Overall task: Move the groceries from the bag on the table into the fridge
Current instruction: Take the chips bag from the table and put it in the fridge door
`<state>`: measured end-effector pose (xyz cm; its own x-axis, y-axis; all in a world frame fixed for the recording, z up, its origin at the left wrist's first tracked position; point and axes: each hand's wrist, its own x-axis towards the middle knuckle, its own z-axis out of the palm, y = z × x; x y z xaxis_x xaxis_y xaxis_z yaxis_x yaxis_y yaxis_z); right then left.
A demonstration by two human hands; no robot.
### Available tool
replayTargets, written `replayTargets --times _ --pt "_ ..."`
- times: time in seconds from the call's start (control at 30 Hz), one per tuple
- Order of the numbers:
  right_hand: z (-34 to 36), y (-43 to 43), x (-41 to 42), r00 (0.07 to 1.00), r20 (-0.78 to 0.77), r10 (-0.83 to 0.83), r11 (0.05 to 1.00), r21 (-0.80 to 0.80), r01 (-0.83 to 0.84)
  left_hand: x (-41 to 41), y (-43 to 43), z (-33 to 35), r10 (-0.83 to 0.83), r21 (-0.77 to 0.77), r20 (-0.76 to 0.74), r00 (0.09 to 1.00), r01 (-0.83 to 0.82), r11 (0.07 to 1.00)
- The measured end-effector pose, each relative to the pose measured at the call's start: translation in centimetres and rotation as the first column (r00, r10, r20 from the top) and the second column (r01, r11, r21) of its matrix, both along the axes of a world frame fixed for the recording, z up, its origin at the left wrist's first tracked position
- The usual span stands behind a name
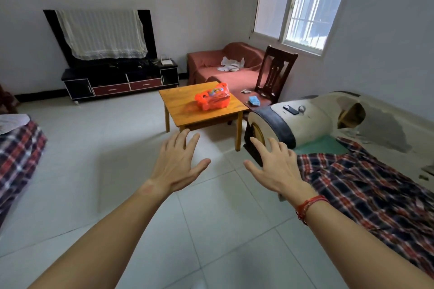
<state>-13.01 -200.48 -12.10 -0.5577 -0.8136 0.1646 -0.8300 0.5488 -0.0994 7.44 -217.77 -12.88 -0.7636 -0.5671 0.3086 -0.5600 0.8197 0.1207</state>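
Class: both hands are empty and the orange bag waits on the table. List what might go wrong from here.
The orange bag looks thin and slumped; lifted by one handle, it may spill. The sofa arm stands close beside the wooden table; walking in may bump it. No fridge is in view, so the route is unknown.

one view only is given, taken from head height and tilted forward and down. the tabletop [180, 105] is seen well ahead, near mid-frame, with floor [98, 138] stretched before it.
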Motion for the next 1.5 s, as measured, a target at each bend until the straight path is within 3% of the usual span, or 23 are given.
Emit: replayTargets --times 0.43,1.5 --pt "-1.1 -21.1 -12.7 1.000 0.015 -0.027 1.000 0.015 0.027 -13.9 -21.3 -1.1 -0.026 0.009 0.022 0.999 0.026 1.000" --pt "-6.6 -57.1 -50.6 0.992 0.103 0.074 0.990 0.116 -0.086 -48.7 -54.8 -5.2 0.104 0.135 0.175 0.979 -0.128 0.983"
